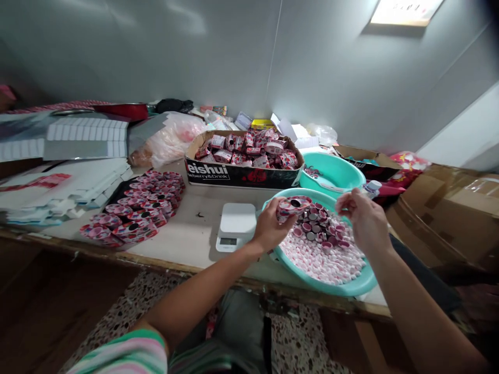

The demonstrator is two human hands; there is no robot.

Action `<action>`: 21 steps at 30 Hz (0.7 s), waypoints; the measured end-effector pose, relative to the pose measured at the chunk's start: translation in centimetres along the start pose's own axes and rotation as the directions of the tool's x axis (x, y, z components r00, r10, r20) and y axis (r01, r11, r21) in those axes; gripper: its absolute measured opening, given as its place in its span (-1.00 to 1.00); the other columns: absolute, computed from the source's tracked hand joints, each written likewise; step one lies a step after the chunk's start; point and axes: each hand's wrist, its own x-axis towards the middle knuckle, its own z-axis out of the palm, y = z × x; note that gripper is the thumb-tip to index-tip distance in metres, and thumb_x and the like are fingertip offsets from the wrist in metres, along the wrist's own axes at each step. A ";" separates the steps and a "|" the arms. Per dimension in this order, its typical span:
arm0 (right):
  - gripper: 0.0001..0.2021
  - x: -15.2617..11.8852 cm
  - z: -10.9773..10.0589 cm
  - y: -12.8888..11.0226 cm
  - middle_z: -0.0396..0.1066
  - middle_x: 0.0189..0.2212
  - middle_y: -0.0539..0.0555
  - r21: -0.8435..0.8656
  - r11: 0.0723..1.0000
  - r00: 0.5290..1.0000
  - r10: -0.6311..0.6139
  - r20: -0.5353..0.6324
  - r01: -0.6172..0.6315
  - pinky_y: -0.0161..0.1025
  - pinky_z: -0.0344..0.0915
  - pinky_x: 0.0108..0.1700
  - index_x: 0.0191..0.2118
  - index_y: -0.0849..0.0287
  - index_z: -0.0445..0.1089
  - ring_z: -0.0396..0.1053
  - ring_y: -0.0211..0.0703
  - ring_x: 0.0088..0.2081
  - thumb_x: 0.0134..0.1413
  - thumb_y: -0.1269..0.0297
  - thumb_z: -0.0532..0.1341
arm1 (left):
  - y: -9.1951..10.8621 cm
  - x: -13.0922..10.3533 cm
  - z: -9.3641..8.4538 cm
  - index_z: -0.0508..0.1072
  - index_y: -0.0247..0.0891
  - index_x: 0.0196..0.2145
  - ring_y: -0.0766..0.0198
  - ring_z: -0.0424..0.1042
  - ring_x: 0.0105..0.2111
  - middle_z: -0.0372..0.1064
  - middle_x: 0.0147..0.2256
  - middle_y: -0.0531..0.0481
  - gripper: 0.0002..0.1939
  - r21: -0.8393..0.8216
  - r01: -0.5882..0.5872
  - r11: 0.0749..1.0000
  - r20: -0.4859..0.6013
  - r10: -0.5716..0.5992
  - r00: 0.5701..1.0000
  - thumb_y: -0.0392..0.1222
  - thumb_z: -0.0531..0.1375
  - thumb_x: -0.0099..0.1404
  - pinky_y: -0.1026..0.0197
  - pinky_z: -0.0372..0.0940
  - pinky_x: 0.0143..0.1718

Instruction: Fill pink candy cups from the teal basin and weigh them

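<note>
My left hand [268,227] grips a small red-and-pink printed container [290,206] with a dark round hole in its top, held over the near left rim of a turquoise basin [331,286]. Pink-and-white candies [319,262] fill the basin, and a heap of small round caps [314,226], pink and silvery, lies on them. Above the basin's right side hangs my right hand [362,215], fingers bent together and blurred; what they hold, if anything, I cannot make out. A white kitchen scale [236,226] sits left of the basin.
Rows of similar containers [136,208] stand on the left. Behind the scale, a cardboard box [244,179] holds many loose ones. A second turquoise basin [353,174] touches the back area, near a clear bottle [372,188]. Large cartons [448,218] crowd the right; white folded boxes [78,187] lie far left.
</note>
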 end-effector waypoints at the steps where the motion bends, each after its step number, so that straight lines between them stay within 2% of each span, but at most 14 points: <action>1: -0.62 -0.7 -0.9 0.8 0.33 -0.52 0.00 -0.124 0.992 0.999 0.027 0.045 -0.021 -0.35 0.18 -0.47 -0.46 0.17 0.39 0.24 -0.29 -0.48 0.07 -0.08 0.16 | -0.1 0.2 -0.1 0.25 -0.18 -0.04 0.16 0.42 -0.14 0.40 -0.12 -0.06 -0.59 -0.044 0.009 0.999 -0.021 -0.010 1.000 -0.11 0.24 0.17 0.19 0.32 -0.11; 2: -0.60 -1.6 -1.5 1.7 0.34 -0.49 0.02 -0.255 0.965 0.989 0.084 0.119 -0.051 -0.32 0.19 -0.46 -0.41 0.16 0.41 0.25 -0.25 -0.47 0.11 -0.09 0.10 | -0.1 0.4 -0.1 0.24 -0.17 -0.03 0.17 0.43 -0.15 0.41 -0.13 -0.06 -0.58 -0.086 0.014 0.996 -0.032 -0.017 0.999 -0.10 0.24 0.18 0.20 0.32 -0.12; 3: -0.60 -2.5 -2.0 2.6 0.37 -0.45 0.04 -0.402 0.913 0.955 0.174 0.239 -0.066 -0.28 0.21 -0.42 -0.35 0.15 0.42 0.28 -0.21 -0.43 0.14 -0.09 0.07 | -0.2 0.5 0.0 0.23 -0.17 -0.03 0.18 0.43 -0.15 0.42 -0.13 -0.05 -0.57 -0.120 0.015 0.993 -0.031 -0.019 0.999 -0.10 0.24 0.18 0.21 0.32 -0.13; 4: -0.60 -3.4 -2.3 3.4 0.38 -0.42 0.07 -0.538 0.842 0.904 0.250 0.346 -0.027 -0.24 0.22 -0.38 -0.33 0.15 0.42 0.30 -0.16 -0.41 0.16 -0.08 0.05 | -0.2 0.6 0.2 0.22 -0.17 -0.03 0.19 0.44 -0.16 0.42 -0.14 -0.05 -0.58 -0.143 0.011 0.990 -0.020 -0.014 1.000 -0.09 0.24 0.19 0.21 0.32 -0.13; 5: -0.61 -4.3 -2.4 4.1 0.39 -0.36 0.09 -0.642 0.765 0.842 0.311 0.441 0.054 -0.19 0.23 -0.31 -0.30 0.14 0.42 0.31 -0.11 -0.35 0.17 -0.07 0.04 | -0.3 0.7 0.5 0.22 -0.17 -0.03 0.19 0.45 -0.18 0.43 -0.15 -0.04 -0.58 -0.154 0.004 0.988 -0.001 -0.004 1.000 -0.09 0.24 0.19 0.21 0.33 -0.13; 7: -0.62 -5.7 -2.2 5.0 0.37 -0.27 0.14 -0.736 0.623 0.740 0.359 0.568 0.263 -0.11 0.22 -0.19 -0.28 0.15 0.41 0.31 -0.03 -0.25 0.17 -0.05 0.04 | -0.4 0.8 1.1 0.23 -0.17 -0.04 0.19 0.45 -0.19 0.43 -0.17 -0.03 -0.58 -0.156 -0.012 0.988 0.050 0.020 0.999 -0.09 0.25 0.18 0.21 0.33 -0.14; 9: -0.63 -6.5 -1.8 5.4 0.33 -0.21 0.17 -0.747 0.529 0.683 0.369 0.630 0.402 -0.06 0.19 -0.12 -0.26 0.16 0.38 0.28 0.01 -0.19 0.16 -0.05 0.05 | -0.6 0.8 1.6 0.25 -0.17 -0.05 0.17 0.45 -0.18 0.42 -0.15 -0.03 -0.57 -0.130 -0.023 0.991 0.103 0.037 0.994 -0.09 0.26 0.16 0.20 0.33 -0.13; 12: -0.65 -6.5 -1.0 5.6 0.32 -0.25 0.16 -0.744 0.476 0.636 0.402 0.659 0.469 -0.08 0.17 -0.14 -0.30 0.17 0.32 0.25 -0.01 -0.20 0.17 -0.04 0.03 | -0.8 0.6 1.9 0.26 -0.16 -0.05 0.15 0.43 -0.14 0.41 -0.12 -0.03 -0.56 -0.070 -0.025 0.997 0.158 0.036 0.987 -0.08 0.27 0.14 0.20 0.32 -0.14; 16: -0.64 -6.2 -0.2 6.1 0.35 -0.38 0.12 -0.733 0.471 0.581 0.450 0.678 0.491 -0.15 0.15 -0.22 -0.40 0.16 0.25 0.27 -0.04 -0.27 0.22 0.00 -0.05 | -1.0 0.6 1.8 0.27 -0.15 -0.07 0.14 0.43 -0.15 0.42 -0.14 -0.01 -0.58 -0.004 -0.018 1.000 0.187 0.019 0.982 -0.10 0.27 0.13 0.19 0.32 -0.15; 21: -0.63 -6.3 0.0 6.9 0.39 -0.41 0.09 -0.763 0.504 0.569 0.514 0.641 0.404 -0.23 0.07 -0.37 -0.34 0.15 0.29 0.30 -0.13 -0.40 0.24 0.00 -0.08 | -1.0 0.6 1.7 0.25 -0.13 -0.04 0.15 0.44 -0.19 0.42 -0.15 -0.01 -0.54 0.061 0.018 0.998 0.218 -0.031 0.976 -0.12 0.27 0.11 0.20 0.33 -0.19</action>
